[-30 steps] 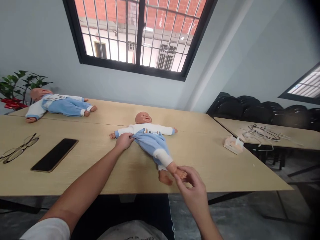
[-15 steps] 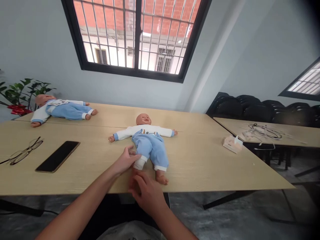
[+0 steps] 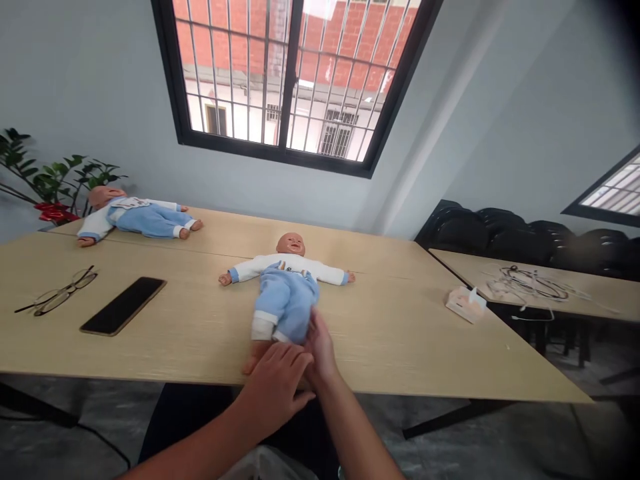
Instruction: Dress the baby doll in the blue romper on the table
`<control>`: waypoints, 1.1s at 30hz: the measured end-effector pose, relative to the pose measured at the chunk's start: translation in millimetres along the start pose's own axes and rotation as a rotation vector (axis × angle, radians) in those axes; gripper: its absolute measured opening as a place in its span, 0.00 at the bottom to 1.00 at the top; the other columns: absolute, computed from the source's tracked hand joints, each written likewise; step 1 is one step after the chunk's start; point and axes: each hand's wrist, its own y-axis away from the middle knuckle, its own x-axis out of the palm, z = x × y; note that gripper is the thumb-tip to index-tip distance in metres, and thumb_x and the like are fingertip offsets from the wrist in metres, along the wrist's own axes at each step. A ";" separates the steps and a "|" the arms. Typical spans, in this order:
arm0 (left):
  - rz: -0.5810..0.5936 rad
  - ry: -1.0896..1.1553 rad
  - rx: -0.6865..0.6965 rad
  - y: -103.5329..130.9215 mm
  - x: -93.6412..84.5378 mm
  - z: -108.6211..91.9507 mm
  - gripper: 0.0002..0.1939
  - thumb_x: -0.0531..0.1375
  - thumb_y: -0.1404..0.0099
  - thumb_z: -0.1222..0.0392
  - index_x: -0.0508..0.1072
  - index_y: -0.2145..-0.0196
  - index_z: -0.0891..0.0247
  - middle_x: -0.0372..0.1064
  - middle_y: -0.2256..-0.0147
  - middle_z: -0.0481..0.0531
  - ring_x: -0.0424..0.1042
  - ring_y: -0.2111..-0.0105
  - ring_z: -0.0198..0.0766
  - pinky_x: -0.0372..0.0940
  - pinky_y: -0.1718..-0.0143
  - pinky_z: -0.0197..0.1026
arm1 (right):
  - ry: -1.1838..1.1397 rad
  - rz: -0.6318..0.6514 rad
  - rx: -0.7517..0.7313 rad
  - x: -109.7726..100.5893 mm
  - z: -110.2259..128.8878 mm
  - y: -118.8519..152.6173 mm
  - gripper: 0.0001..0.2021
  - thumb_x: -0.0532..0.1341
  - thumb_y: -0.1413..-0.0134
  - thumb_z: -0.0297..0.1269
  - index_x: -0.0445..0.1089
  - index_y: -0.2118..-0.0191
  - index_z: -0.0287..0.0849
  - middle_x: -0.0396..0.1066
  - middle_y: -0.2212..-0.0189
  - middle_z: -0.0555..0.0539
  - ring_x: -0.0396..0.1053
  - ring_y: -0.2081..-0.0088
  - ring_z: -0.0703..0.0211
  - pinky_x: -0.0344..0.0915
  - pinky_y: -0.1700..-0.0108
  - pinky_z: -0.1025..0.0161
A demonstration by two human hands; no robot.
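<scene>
On its back on the table lies a baby doll (image 3: 295, 277) in a white long-sleeved top and light blue trousers (image 3: 285, 300) with white cuffs, its feet toward me. My left hand (image 3: 280, 377) is closed over the lower end of the doll's leg on the right, and covers that foot. Against the outer side of the same trouser leg, my right hand (image 3: 321, 350) has its fingers curled round the cloth near the cuff. The doll's other foot (image 3: 254, 357) shows bare beside my left hand.
A second, similarly dressed doll (image 3: 145, 217) lies at the back left. Glasses (image 3: 63, 293) and a black phone (image 3: 124, 305) rest on the left. Toward the right stand a tissue box (image 3: 465, 305) and another table with tangled cables (image 3: 533, 283). The table's front edge is close to me.
Both hands have moved from the doll's left-hand leg to its right-hand leg. The doll's legs have shifted left. My view has tilted slightly.
</scene>
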 end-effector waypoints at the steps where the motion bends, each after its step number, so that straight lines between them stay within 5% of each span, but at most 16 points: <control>1: -0.027 -0.059 -0.028 5.5 6.8 4.7 0.23 0.67 0.40 0.63 0.69 0.48 0.59 0.72 0.48 0.56 0.70 0.47 0.53 0.65 0.43 0.57 | -0.064 0.025 0.053 3.6 -4.9 4.4 0.24 0.61 0.43 0.56 0.71 0.47 0.47 0.77 0.48 0.44 0.74 0.46 0.49 0.72 0.45 0.53; 7: -0.248 -0.259 -0.149 49.8 17.8 64.9 0.20 0.61 0.32 0.63 0.67 0.43 0.60 0.68 0.43 0.62 0.68 0.43 0.55 0.63 0.41 0.59 | -0.159 0.097 0.170 16.7 -6.3 -0.1 0.20 0.65 0.53 0.31 0.73 0.51 0.44 0.77 0.47 0.44 0.77 0.54 0.55 0.74 0.49 0.57; 12: -0.346 -0.126 -0.297 67.3 6.7 95.9 0.18 0.58 0.29 0.58 0.67 0.43 0.62 0.72 0.47 0.63 0.72 0.46 0.54 0.68 0.46 0.56 | -0.098 0.074 0.168 37.8 -12.9 -31.6 0.18 0.65 0.56 0.28 0.71 0.55 0.44 0.78 0.63 0.50 0.74 0.67 0.62 0.71 0.64 0.66; 18: -0.405 0.293 -0.581 69.4 -7.0 102.0 0.18 0.61 0.33 0.49 0.71 0.49 0.58 0.77 0.53 0.56 0.77 0.53 0.49 0.72 0.51 0.49 | -0.022 0.047 0.171 46.2 -17.9 -50.3 0.14 0.70 0.56 0.34 0.67 0.65 0.44 0.64 0.78 0.59 0.56 0.80 0.70 0.53 0.79 0.71; 24: -0.567 0.778 -0.726 74.1 -22.7 113.3 0.23 0.64 0.38 0.44 0.71 0.53 0.63 0.79 0.58 0.56 0.79 0.57 0.47 0.74 0.53 0.45 | 0.126 0.047 0.105 30.7 -3.1 -57.3 0.15 0.71 0.53 0.42 0.70 0.61 0.44 0.60 0.79 0.59 0.56 0.80 0.68 0.58 0.80 0.70; 29: -0.587 0.774 -0.764 81.1 -28.2 115.6 0.23 0.62 0.36 0.43 0.71 0.54 0.64 0.78 0.61 0.53 0.78 0.61 0.44 0.73 0.59 0.42 | 0.223 -0.049 -0.014 16.2 20.1 -89.2 0.13 0.69 0.52 0.38 0.69 0.61 0.43 0.69 0.73 0.54 0.66 0.73 0.65 0.71 0.69 0.66; 33: -0.503 0.673 -0.667 85.9 -25.1 105.2 0.18 0.62 0.35 0.48 0.70 0.53 0.62 0.77 0.57 0.54 0.78 0.57 0.46 0.73 0.55 0.45 | 0.277 -0.105 -0.081 7.5 26.4 -100.8 0.14 0.69 0.55 0.37 0.68 0.61 0.42 0.71 0.70 0.52 0.69 0.70 0.62 0.74 0.66 0.63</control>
